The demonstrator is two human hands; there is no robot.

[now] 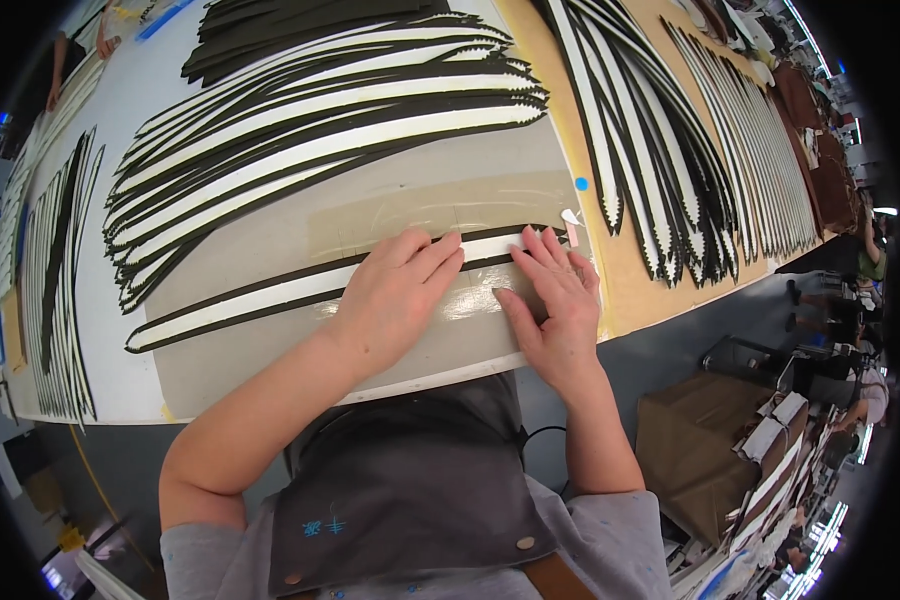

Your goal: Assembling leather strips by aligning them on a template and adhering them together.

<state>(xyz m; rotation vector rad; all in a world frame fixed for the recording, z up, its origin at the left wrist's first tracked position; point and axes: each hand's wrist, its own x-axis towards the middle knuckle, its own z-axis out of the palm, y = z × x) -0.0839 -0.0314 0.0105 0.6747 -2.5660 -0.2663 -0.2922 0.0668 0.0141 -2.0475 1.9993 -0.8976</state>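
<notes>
A long black strip with a white band down its middle [260, 297] lies across the table in front of me, its left end pointed. My left hand [395, 290] rests on the middle of this strip, fingers close together and laid over it, the thumb hidden. Toward the strip's right end, my right hand [555, 305] lies with its fingers spread, the fingertips on the strip and the thumb apart on the table side nearer me. Neither hand grasps anything. Beneath the strip is a grey work surface [240, 370] with a shiny, tape-like patch.
Beyond the strip lies a pile of similar black-and-white strips [320, 140], with plain black strips [300, 35] behind. More strips [640, 150] lie on the tan board at right, others [65, 280] at far left. A blue dot [582, 184] marks the board's edge. A brown-covered stack [700, 450] stands at lower right.
</notes>
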